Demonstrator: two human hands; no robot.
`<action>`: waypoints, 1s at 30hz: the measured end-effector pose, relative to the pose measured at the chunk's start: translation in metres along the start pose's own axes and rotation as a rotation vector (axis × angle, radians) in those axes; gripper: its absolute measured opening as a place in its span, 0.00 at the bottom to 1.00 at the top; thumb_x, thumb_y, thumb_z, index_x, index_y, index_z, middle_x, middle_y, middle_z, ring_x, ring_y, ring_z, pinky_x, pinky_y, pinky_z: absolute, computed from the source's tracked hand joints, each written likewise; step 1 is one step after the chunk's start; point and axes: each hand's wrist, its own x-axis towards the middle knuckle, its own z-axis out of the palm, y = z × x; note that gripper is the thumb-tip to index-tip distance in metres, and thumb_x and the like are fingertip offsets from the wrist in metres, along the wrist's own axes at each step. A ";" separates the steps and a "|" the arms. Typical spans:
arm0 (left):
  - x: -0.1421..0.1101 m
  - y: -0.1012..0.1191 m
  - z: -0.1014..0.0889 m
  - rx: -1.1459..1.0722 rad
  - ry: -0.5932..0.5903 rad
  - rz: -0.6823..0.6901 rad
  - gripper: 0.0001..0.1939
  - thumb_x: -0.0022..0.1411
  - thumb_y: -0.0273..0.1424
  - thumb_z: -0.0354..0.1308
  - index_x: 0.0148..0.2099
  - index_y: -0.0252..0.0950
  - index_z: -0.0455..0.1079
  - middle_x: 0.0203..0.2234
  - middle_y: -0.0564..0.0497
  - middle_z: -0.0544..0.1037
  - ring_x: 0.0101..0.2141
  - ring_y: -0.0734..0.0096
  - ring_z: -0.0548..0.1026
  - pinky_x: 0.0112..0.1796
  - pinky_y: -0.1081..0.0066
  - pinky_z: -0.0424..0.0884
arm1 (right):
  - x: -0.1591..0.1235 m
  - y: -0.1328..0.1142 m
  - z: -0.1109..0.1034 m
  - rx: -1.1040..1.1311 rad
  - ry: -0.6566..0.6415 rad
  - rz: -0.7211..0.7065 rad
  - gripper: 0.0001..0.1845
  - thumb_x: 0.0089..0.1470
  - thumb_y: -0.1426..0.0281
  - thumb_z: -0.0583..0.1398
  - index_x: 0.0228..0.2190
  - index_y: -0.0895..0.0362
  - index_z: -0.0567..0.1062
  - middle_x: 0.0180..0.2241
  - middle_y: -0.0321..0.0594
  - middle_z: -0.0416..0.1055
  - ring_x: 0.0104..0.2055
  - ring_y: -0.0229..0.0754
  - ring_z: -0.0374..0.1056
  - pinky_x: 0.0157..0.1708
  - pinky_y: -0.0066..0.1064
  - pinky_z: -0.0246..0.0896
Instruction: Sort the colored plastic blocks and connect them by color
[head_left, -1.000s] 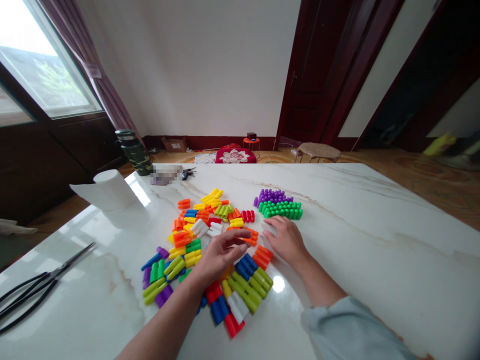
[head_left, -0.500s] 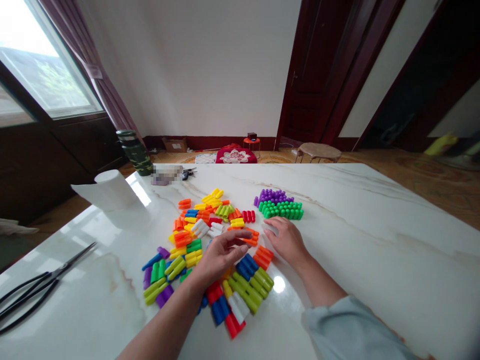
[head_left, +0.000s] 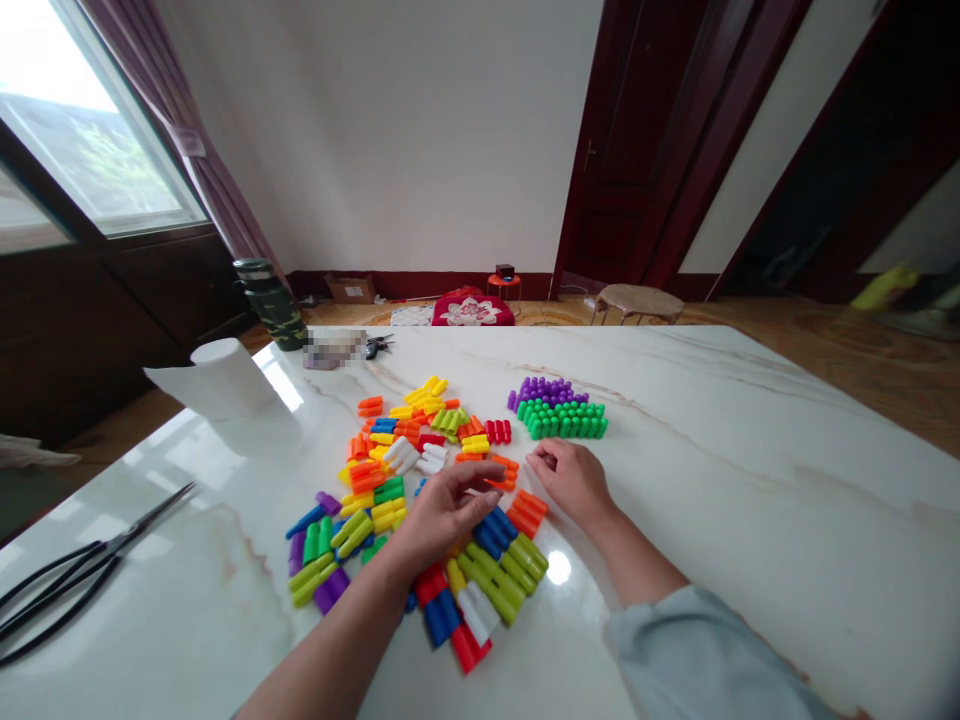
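Note:
My left hand (head_left: pixel 452 503) hovers over the right part of a pile of colourful plastic bullet-shaped blocks, its thumb and fingers apart and nothing between them. My right hand (head_left: pixel 574 482) rests by the table top just right of the pile, fingers curled together, with no piece visible in them. Beyond it stand green blocks (head_left: pixel 562 420) in tight rows, with purple blocks (head_left: pixel 547 391) behind. Close to both hands lie an orange block (head_left: pixel 527 513), a dark blue block (head_left: pixel 495 533) and lime blocks (head_left: pixel 493 585). White blocks (head_left: pixel 401 455) are in the middle of the pile.
Large black-handled scissors (head_left: pixel 112 545) lie at the left. A paper roll (head_left: pixel 225 378), a camouflage flask (head_left: pixel 271 305) and a small dark key-like item (head_left: pixel 377 346) stand or lie toward the back left. A stool (head_left: pixel 637 300) is beyond the marbled table (head_left: pixel 750 480).
My right hand's fingers have drawn together from a more spread pose, dropping slightly. My left hand and the blocks look almost unchanged.

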 end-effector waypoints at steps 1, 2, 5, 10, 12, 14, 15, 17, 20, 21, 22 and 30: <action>0.000 -0.001 0.000 0.047 0.003 0.019 0.19 0.61 0.40 0.61 0.51 0.35 0.73 0.45 0.43 0.79 0.43 0.59 0.77 0.43 0.66 0.73 | 0.001 0.000 0.001 -0.014 -0.005 0.012 0.10 0.55 0.64 0.58 0.25 0.53 0.75 0.25 0.34 0.75 0.27 0.38 0.68 0.26 0.28 0.49; 0.001 -0.002 0.001 0.099 0.006 0.041 0.18 0.62 0.39 0.61 0.51 0.35 0.74 0.44 0.43 0.79 0.42 0.60 0.77 0.42 0.67 0.73 | 0.001 -0.001 0.002 -0.030 -0.003 0.019 0.10 0.55 0.64 0.58 0.26 0.52 0.75 0.24 0.34 0.75 0.27 0.38 0.68 0.26 0.28 0.48; 0.005 -0.005 0.005 0.245 0.006 0.107 0.14 0.62 0.36 0.59 0.47 0.35 0.76 0.40 0.44 0.80 0.38 0.64 0.77 0.38 0.70 0.73 | 0.004 -0.002 0.006 -0.091 0.005 0.023 0.10 0.57 0.63 0.57 0.28 0.52 0.75 0.26 0.34 0.76 0.27 0.38 0.68 0.26 0.29 0.46; 0.012 -0.007 0.012 0.420 0.026 0.193 0.10 0.60 0.29 0.57 0.42 0.34 0.76 0.35 0.48 0.80 0.33 0.70 0.76 0.33 0.74 0.72 | 0.006 -0.003 0.008 -0.211 -0.018 0.009 0.10 0.59 0.64 0.55 0.30 0.53 0.74 0.27 0.34 0.76 0.29 0.38 0.70 0.26 0.29 0.44; 0.012 -0.008 0.014 0.485 0.011 0.233 0.10 0.58 0.27 0.56 0.40 0.34 0.77 0.33 0.48 0.80 0.32 0.71 0.76 0.34 0.74 0.72 | 0.006 -0.004 0.008 -0.260 -0.029 -0.023 0.10 0.59 0.64 0.54 0.32 0.53 0.74 0.29 0.36 0.77 0.29 0.39 0.70 0.26 0.29 0.44; 0.012 -0.008 0.015 0.531 -0.019 0.269 0.10 0.57 0.24 0.55 0.39 0.34 0.77 0.33 0.48 0.80 0.32 0.71 0.76 0.35 0.73 0.73 | 0.005 -0.006 0.009 -0.304 -0.044 -0.050 0.11 0.60 0.65 0.53 0.33 0.54 0.74 0.30 0.38 0.77 0.30 0.39 0.70 0.27 0.30 0.44; 0.013 -0.008 0.015 0.552 -0.041 0.288 0.11 0.56 0.23 0.55 0.38 0.34 0.77 0.34 0.48 0.80 0.33 0.70 0.76 0.37 0.72 0.73 | 0.004 -0.007 0.009 -0.321 -0.050 -0.059 0.11 0.60 0.65 0.52 0.34 0.54 0.73 0.30 0.39 0.77 0.30 0.40 0.70 0.27 0.30 0.45; 0.016 -0.007 0.016 0.596 -0.089 0.312 0.10 0.55 0.22 0.55 0.37 0.34 0.78 0.35 0.47 0.80 0.36 0.69 0.76 0.41 0.70 0.73 | 0.003 -0.008 0.009 -0.342 -0.057 -0.069 0.11 0.61 0.66 0.51 0.36 0.55 0.73 0.31 0.41 0.77 0.30 0.40 0.70 0.27 0.30 0.46; 0.023 -0.003 0.014 0.639 -0.125 0.267 0.10 0.53 0.21 0.57 0.35 0.34 0.78 0.32 0.49 0.80 0.35 0.69 0.77 0.40 0.71 0.74 | 0.002 -0.010 0.007 -0.355 -0.054 -0.059 0.12 0.61 0.67 0.51 0.36 0.55 0.73 0.31 0.41 0.77 0.31 0.41 0.71 0.28 0.30 0.47; 0.023 -0.001 0.011 0.646 -0.124 0.247 0.10 0.53 0.21 0.57 0.36 0.34 0.78 0.31 0.50 0.81 0.33 0.71 0.77 0.38 0.72 0.74 | 0.002 -0.010 0.007 -0.353 -0.051 -0.052 0.12 0.61 0.66 0.51 0.36 0.55 0.73 0.31 0.41 0.77 0.31 0.41 0.71 0.28 0.30 0.47; 0.022 0.002 0.008 0.653 -0.116 0.232 0.10 0.54 0.22 0.57 0.37 0.34 0.77 0.30 0.50 0.81 0.31 0.71 0.77 0.36 0.73 0.75 | 0.003 -0.010 0.007 -0.348 -0.050 -0.044 0.12 0.61 0.66 0.51 0.36 0.54 0.73 0.31 0.41 0.77 0.31 0.41 0.71 0.28 0.30 0.47; -0.069 0.030 -0.030 0.919 -0.031 0.330 0.22 0.61 0.34 0.57 0.58 0.39 0.68 0.56 0.41 0.70 0.54 0.56 0.69 0.54 0.55 0.67 | 0.007 -0.010 0.010 -0.270 -0.058 0.023 0.13 0.61 0.65 0.51 0.36 0.55 0.74 0.32 0.44 0.77 0.32 0.43 0.71 0.30 0.30 0.50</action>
